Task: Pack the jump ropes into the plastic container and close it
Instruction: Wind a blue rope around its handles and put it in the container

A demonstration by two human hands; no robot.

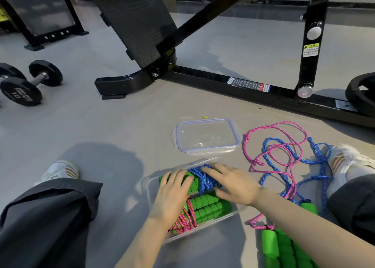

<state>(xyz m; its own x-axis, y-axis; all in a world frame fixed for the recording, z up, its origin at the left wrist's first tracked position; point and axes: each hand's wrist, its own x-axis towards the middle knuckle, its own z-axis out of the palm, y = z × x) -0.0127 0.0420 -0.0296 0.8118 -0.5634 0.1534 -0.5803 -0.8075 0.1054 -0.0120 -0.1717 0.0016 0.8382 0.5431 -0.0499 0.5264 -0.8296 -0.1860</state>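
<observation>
A clear plastic container point(149, 188) sits on the floor between my legs. Inside it lie a wound blue jump rope point(205, 179) with green foam handles and, nearer me, a wound pink jump rope point(185, 220) with green handles. My left hand point(172, 194) presses flat on the blue rope's handles. My right hand point(235, 183) rests on the blue rope bundle, fingers spread. The container's lid point(207, 135) lies just beyond it. Loose pink rope point(269, 152) and loose blue rope point(316, 158) are tangled on the floor at the right, their green handles point(278, 245) near my right forearm.
A black gym machine frame point(223, 83) crosses the floor beyond the lid. Dumbbells point(26, 85) lie at the far left. A weight plate point(361, 91) sits at the right edge. My shoes point(60, 171) and legs flank the container.
</observation>
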